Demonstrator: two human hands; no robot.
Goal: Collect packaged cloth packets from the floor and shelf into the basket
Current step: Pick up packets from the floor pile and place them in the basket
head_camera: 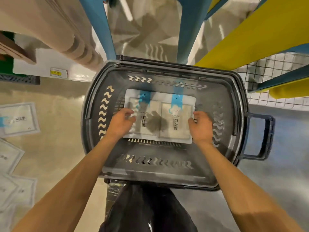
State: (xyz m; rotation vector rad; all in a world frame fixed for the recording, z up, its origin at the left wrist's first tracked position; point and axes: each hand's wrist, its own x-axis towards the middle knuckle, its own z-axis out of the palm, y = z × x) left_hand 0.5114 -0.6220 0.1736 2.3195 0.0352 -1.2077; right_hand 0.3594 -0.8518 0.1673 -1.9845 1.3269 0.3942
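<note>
Pinching outer edges, left hand (121, 124) and right hand (201, 126) hold two packets (173, 133); both lie in the basket (160, 174).

One dark grey slotted plastic basket (240, 104). Two white flat cloth packets (145, 129) (175, 131) inside it. At least four more packets (18, 118) (8, 156) (25, 190) (5, 188), blurred, on the floor (58, 131). Two hands (121, 124) (201, 127).

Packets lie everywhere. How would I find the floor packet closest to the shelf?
Find the dark grey basket in the middle, then look left across the beige floor. Of the white packets along the left edge, take the top packet, below the white shelf with its yellow price tag. Unlike those below it, it shows a blue tab.
</note>
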